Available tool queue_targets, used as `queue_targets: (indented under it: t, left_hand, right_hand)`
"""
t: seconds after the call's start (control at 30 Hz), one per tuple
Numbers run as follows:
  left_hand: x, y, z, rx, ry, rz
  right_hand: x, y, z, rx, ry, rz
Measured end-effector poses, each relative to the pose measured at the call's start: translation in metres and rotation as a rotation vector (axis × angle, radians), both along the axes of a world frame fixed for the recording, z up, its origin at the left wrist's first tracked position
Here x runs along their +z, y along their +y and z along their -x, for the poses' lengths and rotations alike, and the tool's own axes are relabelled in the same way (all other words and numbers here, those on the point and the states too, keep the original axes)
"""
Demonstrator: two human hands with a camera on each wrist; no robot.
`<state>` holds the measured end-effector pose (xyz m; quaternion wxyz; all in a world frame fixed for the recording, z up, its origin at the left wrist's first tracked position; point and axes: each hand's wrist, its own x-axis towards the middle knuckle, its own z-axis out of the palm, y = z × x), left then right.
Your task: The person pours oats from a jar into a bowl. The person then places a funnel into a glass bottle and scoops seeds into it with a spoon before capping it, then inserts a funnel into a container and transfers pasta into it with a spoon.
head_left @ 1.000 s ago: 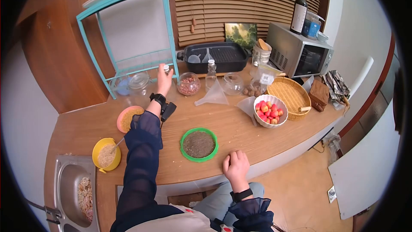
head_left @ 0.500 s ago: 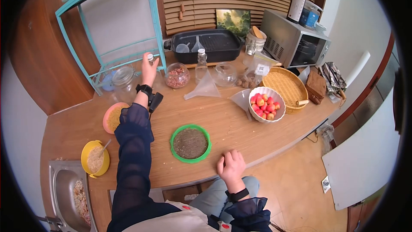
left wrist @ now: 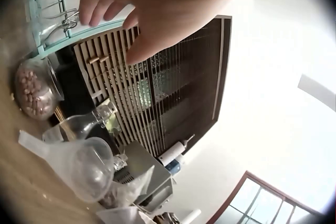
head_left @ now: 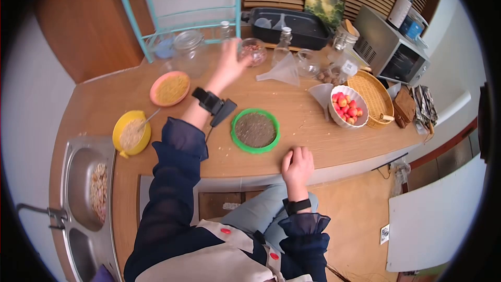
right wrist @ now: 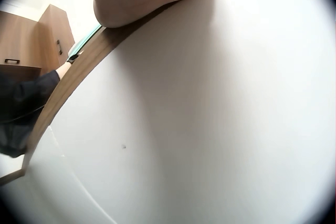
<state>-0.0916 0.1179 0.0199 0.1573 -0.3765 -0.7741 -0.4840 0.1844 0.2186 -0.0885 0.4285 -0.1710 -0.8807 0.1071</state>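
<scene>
My left hand hovers over the back of the counter, thumb apart from the loosely bent fingers, holding nothing. Just beyond it stands a clasp-top glass bottle; in the left wrist view, the bottle is close to the fingertips of the hand. To the hand's right is a glass bowl of reddish nuts. My right hand rests at the counter's front edge, fingers loosely bent and empty. Nearby lies a green-rimmed round dish of dark grains.
A pink bowl and yellow bowl stand left, beside a sink. Behind are a glass jar, another bottle and a funnel. A white bowl of red fruit and wicker tray stand right.
My left hand has let go of the clasp-top bottle and drawn back from it, toward the front and right. The right hand has stayed at the counter edge. The head view has shifted.
</scene>
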Motion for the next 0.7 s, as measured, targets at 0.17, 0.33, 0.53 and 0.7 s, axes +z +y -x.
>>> queue_targets:
  t: [0.17,0.33,0.53,0.7]
  left_hand:
    - [-0.024,-0.066,-0.097,-0.064,-0.091,0.664]
    - [-0.012,-0.152,-0.14,0.151,-0.01,0.564]
    - [0.003,-0.255,-0.117,0.511,0.122,0.503]
    - [0.0,-0.299,-0.023,0.612,0.036,0.521]
  right_hand:
    - [0.003,-0.007,0.005,-0.114,-0.204,0.201]
    - [0.021,-0.024,0.014,0.143,-0.179,0.296]
    - [0.01,-0.031,0.024,0.28,-0.086,0.178]
    - [0.008,-0.034,0.025,0.266,-0.109,0.164]
